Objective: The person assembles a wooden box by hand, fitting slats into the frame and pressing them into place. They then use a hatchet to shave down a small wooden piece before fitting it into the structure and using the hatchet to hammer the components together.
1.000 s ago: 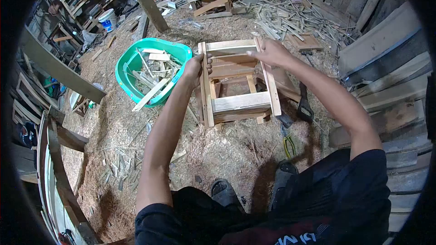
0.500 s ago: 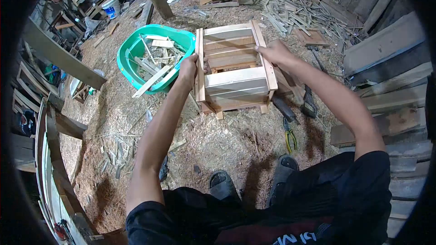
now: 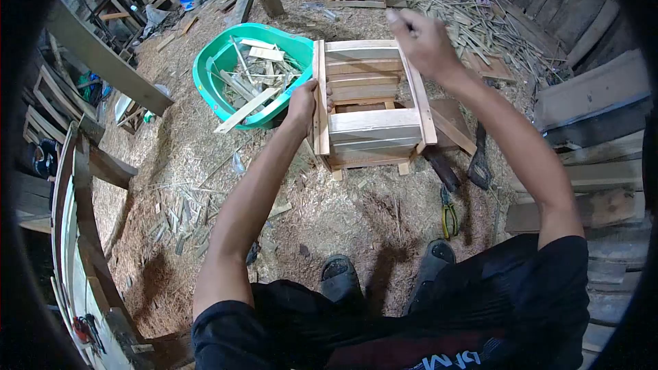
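Note:
A light wooden frame with curved slats [image 3: 373,120] stands upright on the sawdust floor, in front of my feet. My left hand [image 3: 302,104] is wrapped round its left side rail. Above the frame's right rail, off the wood, my right hand [image 3: 426,44] is raised with its fingers curled; motion blurs it, and whether something small is in it cannot be made out. Close to the frame's left side sits a green basin [image 3: 208,93] holding wood scraps.
Pliers with yellow-green handles [image 3: 449,220] lie near my right foot, with dark tools [image 3: 480,168] beyond them. Wooden posts [image 3: 110,62] rise on the left. Stacked boards [image 3: 589,164] line the right. Thin offcuts [image 3: 473,24] are heaped at the back.
My right hand has let go of the right rail and lifted up above it. My left hand keeps its hold. The whole view has shifted slightly, with the frame now further right.

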`<action>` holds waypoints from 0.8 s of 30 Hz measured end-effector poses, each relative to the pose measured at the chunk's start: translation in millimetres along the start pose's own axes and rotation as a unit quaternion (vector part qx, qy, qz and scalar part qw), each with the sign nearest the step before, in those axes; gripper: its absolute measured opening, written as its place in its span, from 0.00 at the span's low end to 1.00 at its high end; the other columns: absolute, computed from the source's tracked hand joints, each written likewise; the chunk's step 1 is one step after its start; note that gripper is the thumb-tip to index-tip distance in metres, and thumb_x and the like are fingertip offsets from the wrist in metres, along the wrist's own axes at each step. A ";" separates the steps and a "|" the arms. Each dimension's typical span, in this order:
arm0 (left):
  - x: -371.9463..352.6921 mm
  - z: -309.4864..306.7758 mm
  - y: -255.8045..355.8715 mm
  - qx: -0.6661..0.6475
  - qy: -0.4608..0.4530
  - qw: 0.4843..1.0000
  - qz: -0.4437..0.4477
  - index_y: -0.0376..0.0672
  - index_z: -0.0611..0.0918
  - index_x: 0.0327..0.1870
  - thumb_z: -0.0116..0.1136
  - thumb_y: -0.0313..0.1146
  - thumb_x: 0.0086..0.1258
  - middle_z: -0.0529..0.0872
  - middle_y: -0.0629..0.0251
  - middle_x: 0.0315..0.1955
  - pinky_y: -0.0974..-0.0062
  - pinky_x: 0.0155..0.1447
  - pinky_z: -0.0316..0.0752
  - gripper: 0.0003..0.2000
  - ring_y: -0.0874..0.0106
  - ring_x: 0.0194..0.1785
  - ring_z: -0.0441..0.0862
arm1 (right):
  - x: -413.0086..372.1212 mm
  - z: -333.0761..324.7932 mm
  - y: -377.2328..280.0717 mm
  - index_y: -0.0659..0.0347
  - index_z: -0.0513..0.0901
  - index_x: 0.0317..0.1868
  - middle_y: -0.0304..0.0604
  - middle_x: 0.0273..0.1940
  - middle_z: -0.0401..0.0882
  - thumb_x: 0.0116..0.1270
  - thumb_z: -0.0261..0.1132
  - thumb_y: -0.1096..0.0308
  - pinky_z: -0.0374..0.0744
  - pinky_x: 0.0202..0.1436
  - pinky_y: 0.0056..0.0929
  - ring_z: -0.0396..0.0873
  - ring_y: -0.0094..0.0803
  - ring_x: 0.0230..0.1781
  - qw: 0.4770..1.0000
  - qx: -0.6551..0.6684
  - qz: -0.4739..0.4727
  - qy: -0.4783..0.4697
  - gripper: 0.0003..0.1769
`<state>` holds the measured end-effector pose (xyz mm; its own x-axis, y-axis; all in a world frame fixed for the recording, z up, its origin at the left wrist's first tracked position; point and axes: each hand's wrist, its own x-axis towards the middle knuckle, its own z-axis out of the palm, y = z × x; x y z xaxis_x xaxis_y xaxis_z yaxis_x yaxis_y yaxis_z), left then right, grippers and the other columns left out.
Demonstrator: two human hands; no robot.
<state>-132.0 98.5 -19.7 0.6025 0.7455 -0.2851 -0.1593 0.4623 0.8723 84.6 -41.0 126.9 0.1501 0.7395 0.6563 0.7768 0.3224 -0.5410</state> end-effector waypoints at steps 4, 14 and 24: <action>-26.3 16.2 1.7 -0.011 0.011 1.000 -0.013 0.38 0.75 0.51 0.30 0.39 0.80 0.79 0.64 0.27 0.72 0.33 0.76 0.19 0.71 0.26 0.76 | -39.5 58.4 -11.2 0.61 0.72 0.27 0.45 0.28 0.72 0.65 0.61 0.74 0.74 0.36 0.37 0.74 0.39 0.30 0.936 0.061 -0.336 -0.088 0.09; -39.8 8.5 -6.4 -0.042 -0.021 0.998 -0.035 0.35 0.76 0.58 0.32 0.44 0.83 0.86 0.50 0.45 0.61 0.61 0.78 0.23 0.60 0.50 0.85 | -68.9 117.4 -12.0 0.61 0.72 0.28 0.44 0.31 0.71 0.68 0.64 0.67 0.73 0.45 0.39 0.74 0.42 0.35 0.846 0.066 -0.452 -0.274 0.12; -14.7 -15.7 -6.6 -0.125 -0.090 0.988 -0.013 0.30 0.72 0.61 0.34 0.35 0.81 0.85 0.49 0.49 0.68 0.56 0.83 0.20 0.63 0.50 0.86 | -62.9 113.8 -0.4 0.63 0.79 0.45 0.52 0.48 0.78 0.74 0.56 0.64 0.71 0.64 0.44 0.75 0.45 0.57 0.949 0.045 -0.291 -0.113 0.11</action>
<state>-152.2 92.0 -27.5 0.7351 0.6446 -0.2100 -0.3167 0.6004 0.7344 5.3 -20.3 26.0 -0.4322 0.5247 0.7334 0.6302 0.7574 -0.1706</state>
